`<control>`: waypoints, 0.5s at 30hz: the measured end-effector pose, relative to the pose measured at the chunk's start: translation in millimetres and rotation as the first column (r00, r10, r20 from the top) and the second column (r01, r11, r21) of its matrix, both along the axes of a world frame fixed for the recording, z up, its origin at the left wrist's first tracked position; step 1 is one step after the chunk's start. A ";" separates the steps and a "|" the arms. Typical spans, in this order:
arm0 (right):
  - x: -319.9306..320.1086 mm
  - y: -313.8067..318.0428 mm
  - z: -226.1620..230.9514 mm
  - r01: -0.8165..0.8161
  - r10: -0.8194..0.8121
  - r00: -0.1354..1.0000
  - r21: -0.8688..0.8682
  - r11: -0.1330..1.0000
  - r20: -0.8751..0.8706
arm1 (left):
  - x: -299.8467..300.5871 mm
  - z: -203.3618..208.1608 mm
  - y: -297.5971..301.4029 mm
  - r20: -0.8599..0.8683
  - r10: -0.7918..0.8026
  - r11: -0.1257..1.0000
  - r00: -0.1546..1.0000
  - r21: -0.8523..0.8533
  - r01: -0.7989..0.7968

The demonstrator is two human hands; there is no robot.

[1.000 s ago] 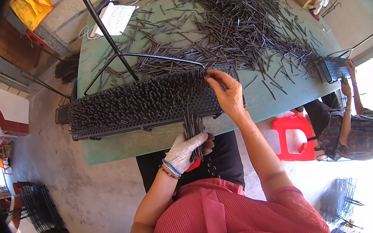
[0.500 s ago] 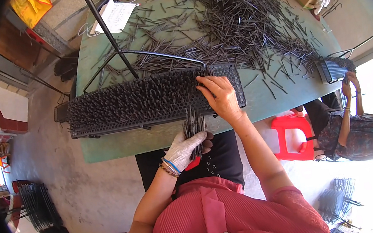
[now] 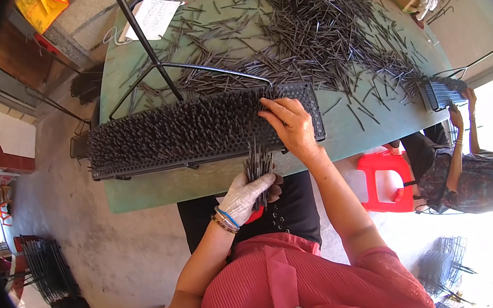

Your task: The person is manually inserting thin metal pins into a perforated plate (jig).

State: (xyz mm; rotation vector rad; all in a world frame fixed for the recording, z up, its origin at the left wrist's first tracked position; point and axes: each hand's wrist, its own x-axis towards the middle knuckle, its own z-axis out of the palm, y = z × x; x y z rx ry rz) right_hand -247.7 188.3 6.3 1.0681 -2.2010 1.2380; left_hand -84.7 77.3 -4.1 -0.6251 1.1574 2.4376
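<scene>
In its white work glove, my left hand [image 3: 244, 197] grips an upright bundle of thin dark sticks [image 3: 258, 168] below the table's front edge. My bare right hand [image 3: 292, 125] is over the right part of a long black perforated rack [image 3: 308, 107]. Its thumb and fingers pinch together at the rack's top; a dark stick seems to be between them, though the fingertips cover most of it. Dense rows of dark sticks [image 3: 177, 131] stand in the rack's holes left of this hand, while holes at the right end show bare.
A big heap of loose sticks [image 3: 329, 23] spreads across the green table [image 3: 141, 193]. A black metal frame [image 3: 150, 55] rises behind the rack. At right, another person [image 3: 468, 177] handles a similar rack [image 3: 443, 92] beside a red stool [image 3: 386, 180]. Black wire racks [image 3: 53, 270] stand on the floor at left.
My right hand has shifted very slightly at the rack, and the bundle in my left hand has moved a little to the right. The other person's hands have moved along their rack.
</scene>
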 end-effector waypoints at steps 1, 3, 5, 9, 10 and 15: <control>0.0 -0.6 -1.4 0.030 -0.030 1.000 -0.010 1.000 -0.006 | -0.2 0.1 0.9 -0.014 0.017 1.000 1.000 0.013 -0.016; 0.3 -0.6 -3.2 0.058 -0.058 0.998 -0.020 0.998 -0.012 | -0.6 0.7 2.2 -0.028 0.035 0.999 0.999 0.027 -0.034; 1.3 0.7 -4.9 0.064 -0.065 0.998 -0.097 0.993 -0.008 | -0.9 1.1 2.8 -0.029 0.081 0.996 0.996 0.031 -0.080; 1.9 0.7 -11.9 0.107 -0.113 0.992 -0.104 0.989 -0.048 | -1.8 0.4 0.1 -0.018 0.040 0.997 0.999 0.061 -0.039; 2.7 1.7 -11.5 0.125 -0.131 0.989 -0.080 0.989 -0.070 | -2.0 1.2 0.7 -0.005 0.051 0.996 0.999 0.080 -0.050; 6.4 3.0 -10.9 0.160 -0.164 0.981 -0.046 0.986 -0.103 | -0.6 3.0 0.5 -0.003 0.052 0.993 0.999 0.109 -0.051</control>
